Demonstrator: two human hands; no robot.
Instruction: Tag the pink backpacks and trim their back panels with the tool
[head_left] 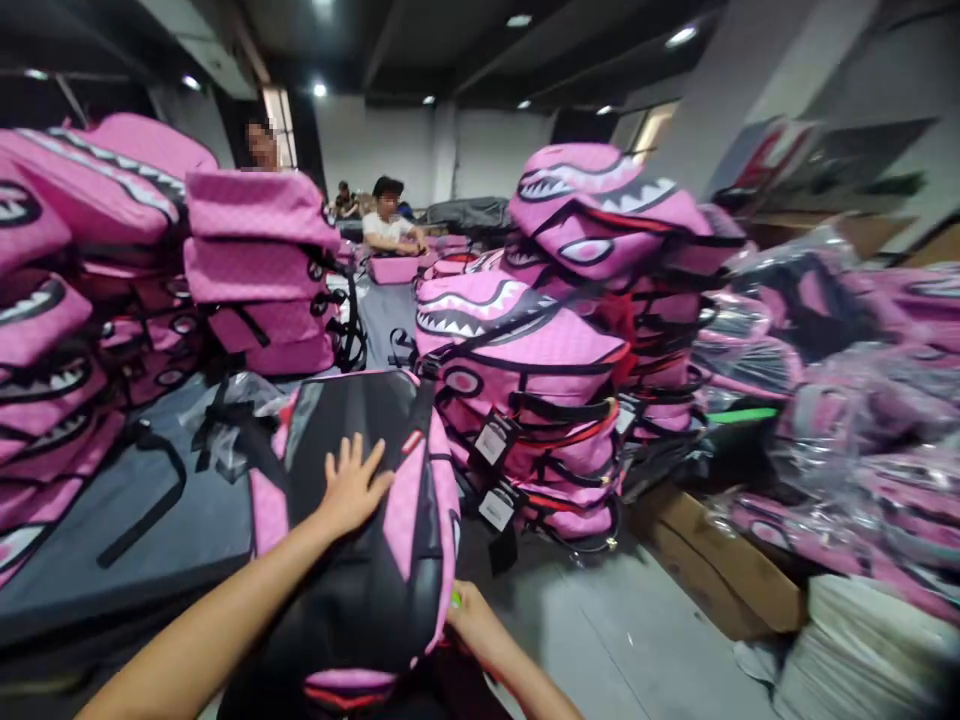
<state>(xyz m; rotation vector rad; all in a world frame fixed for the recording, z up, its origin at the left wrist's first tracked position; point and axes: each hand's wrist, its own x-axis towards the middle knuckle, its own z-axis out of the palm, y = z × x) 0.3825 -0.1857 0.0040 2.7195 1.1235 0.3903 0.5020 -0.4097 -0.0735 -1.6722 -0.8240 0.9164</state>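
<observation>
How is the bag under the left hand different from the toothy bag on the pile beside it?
The touched bag shows a mostly black side; the toothy bag shows lots of pink and white teeth. The touched bag has the left hand spread on it; no hand touches the toothy bag. The toothy bag tops a pile; the touched bag is nearer the camera. Both have pink and black parts.

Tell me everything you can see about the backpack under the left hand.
The backpack has a smooth black panel facing up, looking like imitation leather, with pink checked material at the sides and a small red-and-white patch toward the upper right. Its far end is over the grey table, its near end toward the person. The left hand lies spread on it; the right hand is at its right edge, grip unclear.
</observation>
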